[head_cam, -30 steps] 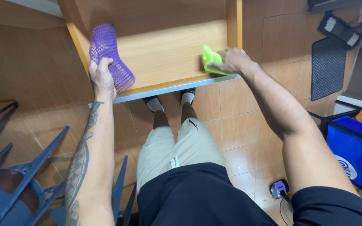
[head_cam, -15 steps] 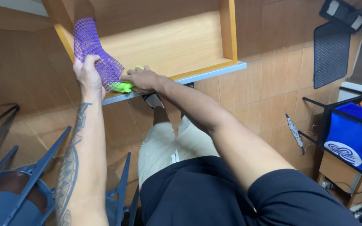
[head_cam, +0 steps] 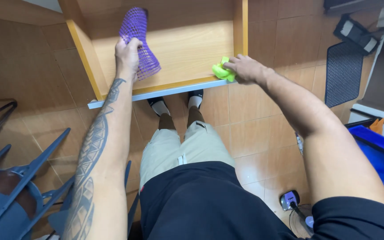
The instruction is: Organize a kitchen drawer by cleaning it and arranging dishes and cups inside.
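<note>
Your R hand point(head_cam: 245, 70) has fingers pressed together on the green cloth point(head_cam: 222, 72), which sits at 9 o'clock from the knuckles, on the wooden shelf's point(head_cam: 187, 53) front-right corner. Your L hand point(head_cam: 127, 55) is clamped round the purple mesh mat point(head_cam: 139, 42); its long axis runs 12 to 6. The R hand is nearer the cloth, with the mat well apart at 9 o'clock.
</note>
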